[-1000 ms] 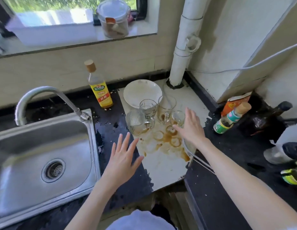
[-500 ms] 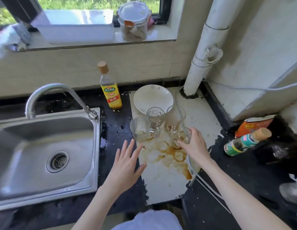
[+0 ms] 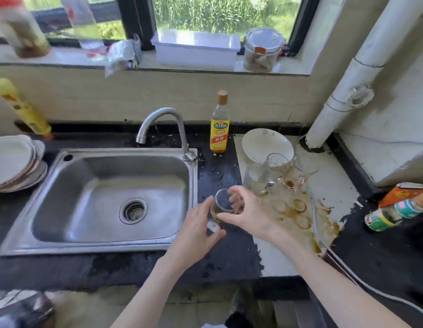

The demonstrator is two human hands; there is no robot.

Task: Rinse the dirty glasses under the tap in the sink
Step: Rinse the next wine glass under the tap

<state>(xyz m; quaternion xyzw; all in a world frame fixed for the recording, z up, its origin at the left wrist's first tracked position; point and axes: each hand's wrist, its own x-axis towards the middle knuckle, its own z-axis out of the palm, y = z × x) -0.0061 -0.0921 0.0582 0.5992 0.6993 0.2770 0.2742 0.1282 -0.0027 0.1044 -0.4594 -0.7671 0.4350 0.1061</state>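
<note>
right hand (image 3: 249, 215) grips a stained glass (image 3: 223, 204) over the dark worktop (image 3: 220, 254) beside the sink (image 3: 106, 197) — left hand (image 3: 196, 229), fingers straight, touches it.

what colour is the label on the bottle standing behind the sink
Yellow, with a green logo and a red band, on the bottle by the tap; head view.

Brown-stained clear glass (image 3: 223, 204), tilted, beside sink (image 3: 99, 247)
</note>
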